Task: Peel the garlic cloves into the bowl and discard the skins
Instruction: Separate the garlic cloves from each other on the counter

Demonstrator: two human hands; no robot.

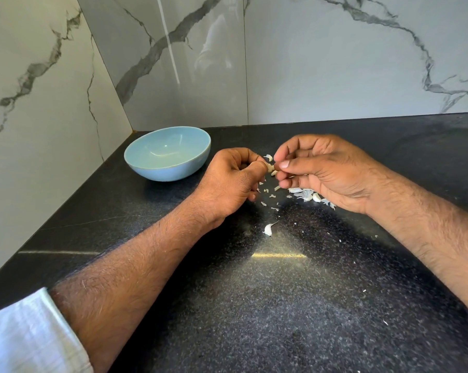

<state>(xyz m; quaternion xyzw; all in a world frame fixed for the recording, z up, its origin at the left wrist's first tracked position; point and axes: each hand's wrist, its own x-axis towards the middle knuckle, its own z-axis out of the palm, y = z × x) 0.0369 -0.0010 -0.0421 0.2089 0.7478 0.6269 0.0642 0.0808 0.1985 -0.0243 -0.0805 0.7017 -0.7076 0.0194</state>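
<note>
My left hand (231,179) pinches a small garlic clove (270,167) between thumb and fingers, just above the black counter. My right hand (319,168) meets it from the right, thumb and forefinger nipping at the clove's skin. A pale blue bowl (168,168) stands to the left of my hands, and nothing shows inside it. Under my right hand lies a pile of garlic cloves and skins (307,194), partly hidden by the palm. One loose clove (268,229) lies nearer to me on the counter.
Small flakes of skin (265,196) are scattered on the black speckled counter (281,305) between and below my hands. Marble-patterned walls (335,63) close the counter at the back and on the left, forming a corner behind the bowl.
</note>
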